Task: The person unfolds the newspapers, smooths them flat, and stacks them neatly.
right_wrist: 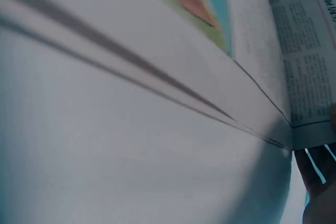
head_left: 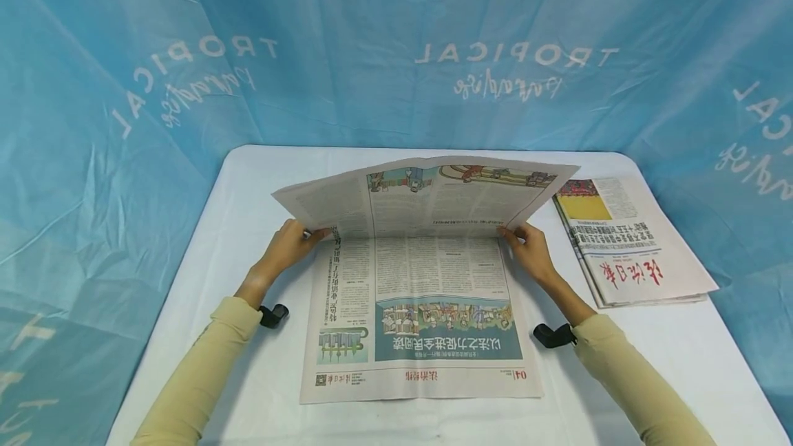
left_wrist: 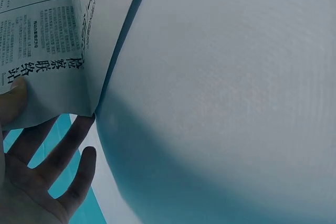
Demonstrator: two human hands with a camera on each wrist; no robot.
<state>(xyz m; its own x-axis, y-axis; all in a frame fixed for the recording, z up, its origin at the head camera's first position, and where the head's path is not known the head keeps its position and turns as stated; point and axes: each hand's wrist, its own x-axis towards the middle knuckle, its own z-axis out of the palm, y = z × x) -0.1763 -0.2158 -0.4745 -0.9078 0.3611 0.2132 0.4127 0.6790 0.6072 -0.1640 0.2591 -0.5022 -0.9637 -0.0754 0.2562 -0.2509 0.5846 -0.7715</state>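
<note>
A newspaper (head_left: 442, 274) lies across the middle of the table, its near half flat and its far half bent up along a crosswise fold, curving toward me. My left hand (head_left: 286, 248) pinches the left edge at the fold. In the left wrist view its thumb (left_wrist: 14, 100) presses on the printed page while the other fingers spread behind the sheet. At the opposite edge my right hand (head_left: 531, 252) grips the paper near the same fold, thumb on the front. Only part of that hand shows in the right wrist view, with fingers (right_wrist: 312, 169) behind the page.
A stack of folded newspapers (head_left: 632, 246) sits at the table's right side. White cloth covers the table (head_left: 248, 377). Blue curtains (head_left: 396, 102) with white lettering hang behind it and along both sides. A black wrist device (head_left: 553, 336) sticks out from each sleeve cuff.
</note>
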